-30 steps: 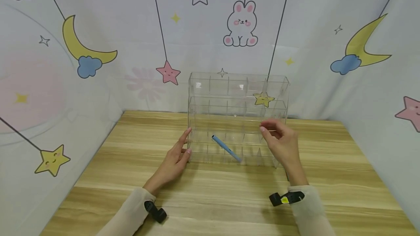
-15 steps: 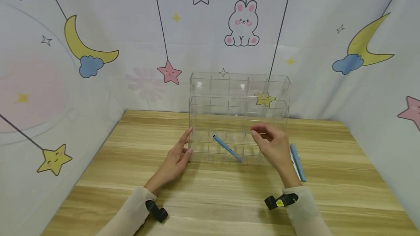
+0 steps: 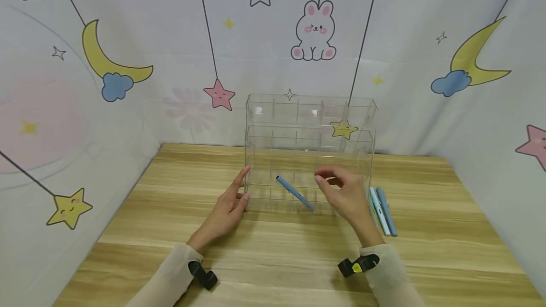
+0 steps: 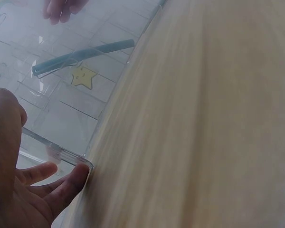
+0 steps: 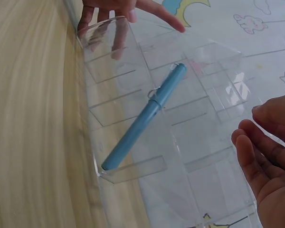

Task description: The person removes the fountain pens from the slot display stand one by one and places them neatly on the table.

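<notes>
Toward the back edge of the light wooden bench we see a clear acrylic organiser with rows of compartments, and a slim blue pen leans slantwise in one of its lower front cells. Our left hand rests flat against the organiser's left wall, fingers straight and released, the tips touching its lower corner. Our right hand hovers in front of the organiser's lower right cells, fingers loosely curled and grasping nothing that we can make out; whether they touch the acrylic we cannot tell. Two more blue pens lie side by side on the bench just beside the organiser's right end, their near ends partly hidden behind the right hand. Because the walls are transparent, we cannot say exactly which cell holds the slanted pen. Both wrist views crop the hands at the frame edge.
</notes>
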Demonstrator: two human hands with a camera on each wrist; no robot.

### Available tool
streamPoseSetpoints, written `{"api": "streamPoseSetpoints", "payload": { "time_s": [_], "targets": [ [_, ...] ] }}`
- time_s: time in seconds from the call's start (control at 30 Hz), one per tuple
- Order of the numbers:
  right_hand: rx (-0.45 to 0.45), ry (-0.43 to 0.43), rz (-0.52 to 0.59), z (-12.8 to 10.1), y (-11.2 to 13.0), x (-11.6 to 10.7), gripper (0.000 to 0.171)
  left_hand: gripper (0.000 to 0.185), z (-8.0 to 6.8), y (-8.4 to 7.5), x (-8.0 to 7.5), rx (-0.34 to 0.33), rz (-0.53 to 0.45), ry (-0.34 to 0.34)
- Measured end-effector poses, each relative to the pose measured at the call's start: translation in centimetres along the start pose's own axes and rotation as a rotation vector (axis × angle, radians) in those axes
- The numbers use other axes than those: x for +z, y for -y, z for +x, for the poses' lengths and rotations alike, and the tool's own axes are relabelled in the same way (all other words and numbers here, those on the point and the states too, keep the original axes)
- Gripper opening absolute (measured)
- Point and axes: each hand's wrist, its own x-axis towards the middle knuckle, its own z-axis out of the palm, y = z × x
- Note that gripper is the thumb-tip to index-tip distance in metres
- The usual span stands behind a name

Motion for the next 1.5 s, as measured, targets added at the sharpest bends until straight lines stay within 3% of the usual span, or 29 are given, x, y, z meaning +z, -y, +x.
{"api": "streamPoseSetpoints", "payload": {
  "time_s": [0.23, 0.57, 0.97, 1.33, 1.5],
  "targets": [
    [-0.013, 0.033, -0.011, -0.2, -0.1, 1.0, 0.014, 0.072, 0.0, -0.1, -0.1, 0.014, 0.01, -0.006],
    [0.042, 0.092, -0.002, -0.4, 0.1, 1.7, 0.02, 0.072, 0.0, -0.2, -0.1, 0.009, 0.018, -0.005],
    [0.299, 0.172, 0.09, -0.9, 0.0, 3.0, 0.028, 0.072, 0.0, -0.1, -0.1, -0.002, 0.024, -0.004],
    [0.318, 0.115, 0.071, -1.7, -0.1, 4.7, 0.03, 0.072, 0.0, -0.2, 0.0, 0.002, 0.031, -0.007],
    [0.262, 0.046, 0.007, -2.1, 0.0, 5.7, 0.028, 0.071, 0.0, -0.2, 0.0, 0.004, 0.033, -0.008]
  ]
}}
